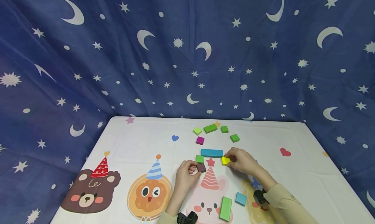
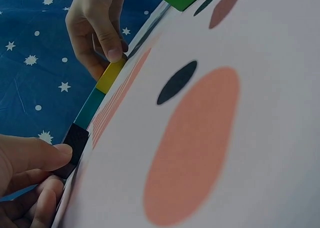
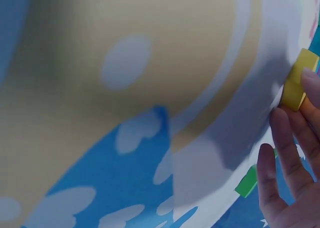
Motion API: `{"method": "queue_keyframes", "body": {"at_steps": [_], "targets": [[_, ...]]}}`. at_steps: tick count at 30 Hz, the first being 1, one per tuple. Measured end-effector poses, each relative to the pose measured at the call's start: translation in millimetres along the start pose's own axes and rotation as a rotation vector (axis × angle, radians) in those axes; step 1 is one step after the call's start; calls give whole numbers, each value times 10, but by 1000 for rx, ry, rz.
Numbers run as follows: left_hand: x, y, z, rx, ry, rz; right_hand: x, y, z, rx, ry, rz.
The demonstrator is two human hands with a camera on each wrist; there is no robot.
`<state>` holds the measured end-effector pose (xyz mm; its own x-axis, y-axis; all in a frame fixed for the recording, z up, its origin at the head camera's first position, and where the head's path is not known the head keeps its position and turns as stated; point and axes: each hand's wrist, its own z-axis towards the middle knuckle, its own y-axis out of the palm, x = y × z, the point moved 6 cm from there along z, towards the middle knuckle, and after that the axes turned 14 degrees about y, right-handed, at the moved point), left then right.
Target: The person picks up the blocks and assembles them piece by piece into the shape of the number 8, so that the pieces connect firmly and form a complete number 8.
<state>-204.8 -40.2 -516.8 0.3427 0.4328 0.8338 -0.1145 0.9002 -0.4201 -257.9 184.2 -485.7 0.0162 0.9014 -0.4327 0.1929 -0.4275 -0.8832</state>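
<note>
The left hand (image 1: 185, 176) pinches a dark brown block (image 1: 201, 167) just below a green block (image 1: 200, 159); in the left wrist view its thumb presses the dark block (image 2: 74, 147). The right hand (image 1: 242, 160) pinches a yellow block (image 1: 225, 161) at the right end of a long blue block (image 1: 212, 153). In the right wrist view, thumb and fingers of the right hand (image 3: 295, 163) hold the yellow block (image 3: 298, 80), with the other fingers spread below.
Behind the hands lie a magenta block (image 1: 200, 140), a light green block (image 1: 197, 131), a longer green block (image 1: 210, 128) and two small green ones (image 1: 224, 129). Nearer the front are a long light green block (image 1: 225, 208) and a light blue block (image 1: 241, 199), between the forearms.
</note>
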Motion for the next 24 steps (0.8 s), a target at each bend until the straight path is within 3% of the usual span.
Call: {"method": "queue_keyframes", "body": {"at_steps": [16,24], "targets": [[-18,8,3,-6,4,7,49,-21,-46,-1,8,79],[8,1,0,-1,11,4,93,-98,-130,42,7,130]]}}
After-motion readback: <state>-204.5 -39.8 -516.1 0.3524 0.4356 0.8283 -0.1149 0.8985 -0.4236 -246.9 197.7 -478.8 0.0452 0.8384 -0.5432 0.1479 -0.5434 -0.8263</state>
